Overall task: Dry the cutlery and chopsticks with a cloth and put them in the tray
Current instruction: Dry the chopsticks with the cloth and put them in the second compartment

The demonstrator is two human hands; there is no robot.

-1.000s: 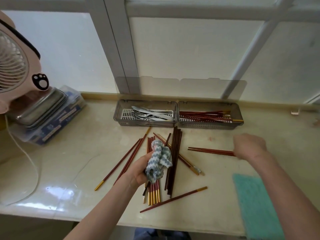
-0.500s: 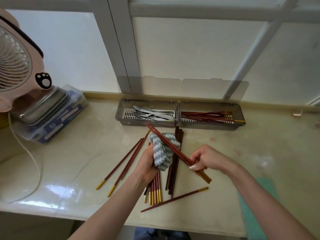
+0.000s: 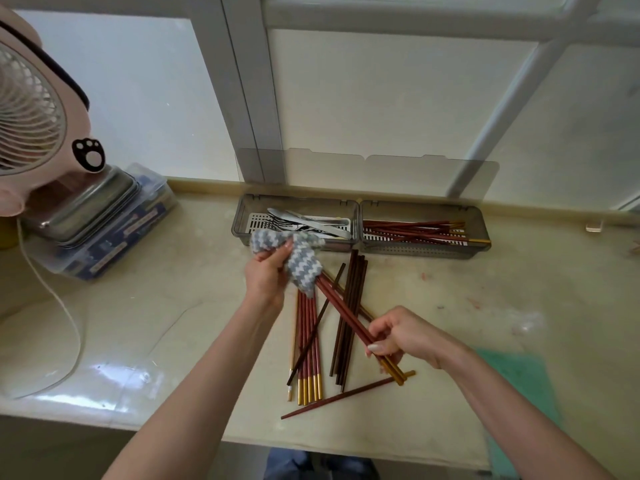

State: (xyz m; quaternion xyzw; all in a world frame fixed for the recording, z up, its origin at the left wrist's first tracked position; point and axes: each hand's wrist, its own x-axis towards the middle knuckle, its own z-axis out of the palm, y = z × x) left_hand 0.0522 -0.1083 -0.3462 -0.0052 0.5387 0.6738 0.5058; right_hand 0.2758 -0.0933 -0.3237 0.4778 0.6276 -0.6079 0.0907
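Both grips busy: right grip (image 3: 398, 337) is pinched round the gold-tipped ends of the held chopsticks (image 3: 346, 315) (2, maybe 3, can't tell the count). The left grip (image 3: 266, 275) is bunched round the grey-white zigzag cloth (image 3: 301, 265), which is wrapped over their far ends. The lot is held up off the surface (image 3: 485, 289), just in front of the tray (image 3: 358, 216).

Progress, as far as I can see from here:
- Cutlery (image 3: 311, 221), i.e. forks, knives etc., lies in the tray's left compartment. No loose cutlery visible on the surface, so that part looks done.
- A batch of red chopsticks (image 3: 415, 230) is already in the right compartment.
- Held ones are mid-wipe, not yet in the tray.
- Left to do: a row of red gold-tipped sticks (image 3: 308, 348) lying side by side below the cloth, a dark brown bundle (image 3: 356, 271) beside them, a thin dark one crossing the red row, and a lone red stick (image 3: 346, 396) nearest the edge.

I'd say past halfway overall. Approx. as many chopsticks are waiting on the surface as sit in the tray, each needing a wipe first.
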